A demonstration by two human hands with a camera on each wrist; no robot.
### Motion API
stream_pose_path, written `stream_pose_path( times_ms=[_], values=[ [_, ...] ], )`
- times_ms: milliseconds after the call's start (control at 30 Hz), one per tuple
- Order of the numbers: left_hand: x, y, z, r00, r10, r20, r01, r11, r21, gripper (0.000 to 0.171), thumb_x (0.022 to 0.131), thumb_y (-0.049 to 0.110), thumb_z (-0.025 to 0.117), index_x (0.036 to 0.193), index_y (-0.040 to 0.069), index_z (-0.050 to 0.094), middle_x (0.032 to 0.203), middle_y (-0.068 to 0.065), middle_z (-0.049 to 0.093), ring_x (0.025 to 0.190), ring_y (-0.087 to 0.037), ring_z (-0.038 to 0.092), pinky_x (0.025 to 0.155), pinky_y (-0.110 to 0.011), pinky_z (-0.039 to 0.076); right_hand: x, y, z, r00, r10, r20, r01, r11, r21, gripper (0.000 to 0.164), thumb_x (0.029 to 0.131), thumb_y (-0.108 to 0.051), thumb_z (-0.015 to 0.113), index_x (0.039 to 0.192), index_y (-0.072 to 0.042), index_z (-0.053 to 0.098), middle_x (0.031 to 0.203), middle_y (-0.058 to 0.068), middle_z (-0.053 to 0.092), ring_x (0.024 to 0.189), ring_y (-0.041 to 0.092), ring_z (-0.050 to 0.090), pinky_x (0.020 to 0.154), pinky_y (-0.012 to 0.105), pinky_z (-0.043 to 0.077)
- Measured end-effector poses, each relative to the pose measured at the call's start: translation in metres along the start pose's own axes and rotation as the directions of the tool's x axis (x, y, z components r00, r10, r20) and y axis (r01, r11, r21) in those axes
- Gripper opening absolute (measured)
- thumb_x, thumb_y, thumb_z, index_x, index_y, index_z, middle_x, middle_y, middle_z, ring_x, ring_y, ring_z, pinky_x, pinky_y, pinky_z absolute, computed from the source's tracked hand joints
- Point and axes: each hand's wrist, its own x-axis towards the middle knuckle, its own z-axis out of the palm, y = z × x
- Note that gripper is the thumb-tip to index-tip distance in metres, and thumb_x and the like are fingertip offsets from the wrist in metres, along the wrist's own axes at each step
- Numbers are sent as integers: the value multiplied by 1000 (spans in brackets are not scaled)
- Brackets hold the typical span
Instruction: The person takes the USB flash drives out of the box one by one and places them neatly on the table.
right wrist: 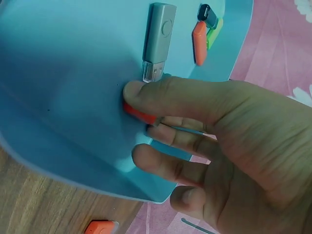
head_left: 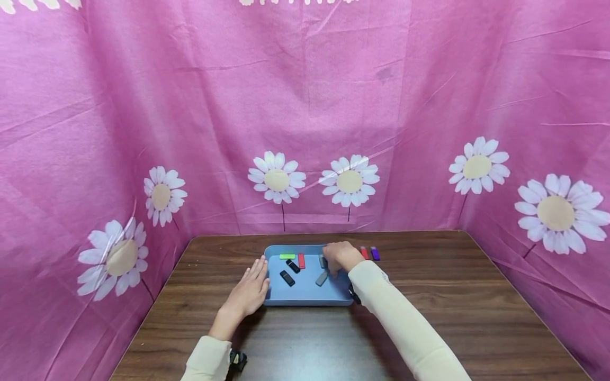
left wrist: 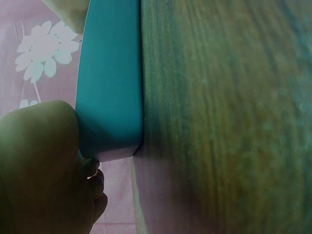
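Note:
A blue tray [head_left: 307, 293] stands on the wooden table with several USB sticks inside. My right hand [head_left: 340, 256] reaches over the tray's right part and pinches a red USB stick [right wrist: 139, 114] between thumb and fingers; the fingers partly hide it. Close to the thumb lies a grey USB stick [right wrist: 160, 39] with its metal plug bare. Another grey stick [head_left: 323, 261] is half covered by this hand in the head view. Along the tray's left wall rests my left hand [head_left: 247, 291], fingers straight and touching the side.
Further left in the tray lie a green stick [head_left: 287, 256], a red one [head_left: 301, 261] and two black ones, the upper black stick [head_left: 293, 265] and the lower black stick [head_left: 287, 278]. Beyond the tray's right wall, a red stick [head_left: 364, 253] and a purple stick [head_left: 375, 254] lie on the table.

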Motion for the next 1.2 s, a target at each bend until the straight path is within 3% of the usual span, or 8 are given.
stream_pose_path(
  times_ms=[200,467,700,1000,1200],
  values=[
    [0,-1,1,1000,0,1,0,1000,4,58,115,21,42,163,-10,32,175,-25,25,163,-42,24,133,-58,25,0,3,1,1000,-12,-19,13,999,46,27,84,-28,92,96,-17,70,92,-2,64,84,17,56,78,34,55],
    [0,-2,1,1000,-4,9,4,1000,3,58,115,22,41,163,-9,31,175,-24,24,164,-41,24,134,-58,24,0,9,4,998,-40,-43,43,997,64,34,83,-36,91,104,-18,70,99,-3,69,88,17,57,88,39,58],
    [-1,-2,1,1000,-7,12,7,1000,3,58,115,22,41,163,-9,30,176,-23,23,164,-40,23,134,-57,23,-1,16,5,991,-75,-108,83,994,72,38,79,-43,92,97,-19,68,98,-2,67,89,17,60,90,43,59],
    [-1,-1,1,1000,-12,12,12,1000,-1,58,115,23,41,164,-8,30,176,-22,23,164,-39,23,134,-57,23,-6,25,1,979,-115,-171,130,988,80,54,80,-45,90,119,-14,68,102,1,65,87,18,58,86,44,58],
    [-1,0,0,1000,-12,9,12,1000,2,58,115,22,41,163,-9,30,176,-23,24,164,-40,23,134,-57,24,-11,33,2,973,-127,-195,144,987,75,45,80,-41,87,113,-17,68,99,-2,60,83,16,57,78,40,55]
  ],
)
